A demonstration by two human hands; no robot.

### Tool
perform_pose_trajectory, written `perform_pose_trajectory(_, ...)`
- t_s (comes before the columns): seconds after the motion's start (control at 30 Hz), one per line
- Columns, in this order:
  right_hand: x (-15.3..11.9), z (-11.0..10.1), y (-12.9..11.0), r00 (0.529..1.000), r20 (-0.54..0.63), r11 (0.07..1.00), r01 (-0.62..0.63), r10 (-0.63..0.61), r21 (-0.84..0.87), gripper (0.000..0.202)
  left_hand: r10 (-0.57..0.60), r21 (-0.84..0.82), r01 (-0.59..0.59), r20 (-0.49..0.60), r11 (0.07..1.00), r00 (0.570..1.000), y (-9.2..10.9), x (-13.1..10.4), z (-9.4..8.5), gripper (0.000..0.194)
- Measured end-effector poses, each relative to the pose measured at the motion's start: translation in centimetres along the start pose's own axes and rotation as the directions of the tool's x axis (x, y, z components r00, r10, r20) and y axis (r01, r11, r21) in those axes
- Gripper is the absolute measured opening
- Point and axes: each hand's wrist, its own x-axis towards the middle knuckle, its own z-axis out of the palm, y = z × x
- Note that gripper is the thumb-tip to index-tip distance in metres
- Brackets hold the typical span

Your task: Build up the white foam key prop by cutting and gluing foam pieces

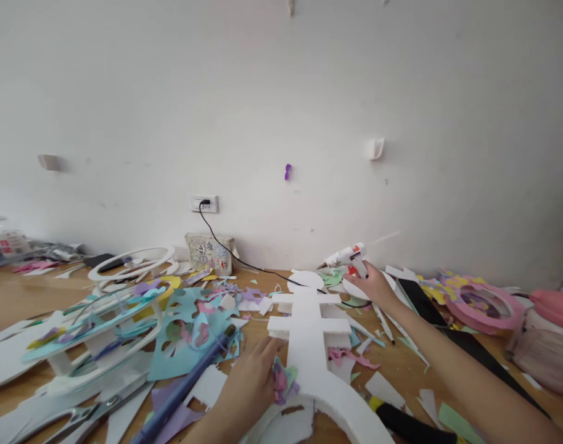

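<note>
A red-and-white glue gun (pixel 348 256) is gripped in my right hand (pixel 371 283), its nozzle pointing left above the far part of the table. My left hand (pixel 253 382) rests with bent fingers beside a white foam piece (pixel 306 333) that has crossbars and a curved lower part. At the fingertips of that hand sits a small pink, green and purple bundle (pixel 283 379); the fingers are partly hidden, and whether they grip it is unclear. A black cable (pixel 235 256) runs from the wall socket (pixel 204 204) across the table toward the right hand.
Coloured scraps cover the wooden table (pixel 13 290). Scissors (pixel 91 410), a blue stick (pixel 184 385) and white rings (pixel 131 265) lie left. A pink ring (pixel 484 305), a jar (pixel 549 339) and a black-and-yellow tool (pixel 408 422) are right. A pouch (pixel 210 253) stands by the wall.
</note>
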Motion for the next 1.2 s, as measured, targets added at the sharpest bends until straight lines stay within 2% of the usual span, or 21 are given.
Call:
perform_pose_trajectory(0.17, 0.2, 0.1, 0.2, 0.998, 0.037, 0.992, -0.041, 0.046, -0.117, 0.04, -0.008, -0.008, 0.008, 0.006, 1.0, 1.0, 0.1, -0.1, 0.0, 0.057)
perform_pose_trajectory(0.33, -0.3, 1.0, -0.2, 0.993, 0.118, 0.973, 0.0, 0.028, -0.232, 0.036, -0.031, 0.021, 0.03, 0.027, 0.999, 0.999, 0.2, -0.1, -0.2, 0.055)
perform_pose_trajectory(0.5, -0.3, 1.7, -0.5, 0.989, 0.15, 0.958, 0.04, 0.003, -0.284, 0.031, -0.047, 0.031, 0.045, 0.046, 0.998, 0.998, 0.6, -0.2, -0.5, 0.055)
perform_pose_trajectory(1.0, -0.3, 2.5, -0.7, 0.993, 0.116, 0.954, 0.017, 0.019, -0.299, 0.03, -0.032, 0.011, 0.031, 0.038, 0.999, 0.999, 0.0, 0.0, 0.1, 0.057)
perform_pose_trajectory(1.2, 0.0, 2.2, -0.7, 0.987, 0.134, 0.966, -0.053, 0.09, -0.253, 0.038, -0.026, 0.0, 0.026, 0.032, 1.0, 0.999, -0.1, 0.2, 0.1, 0.056)
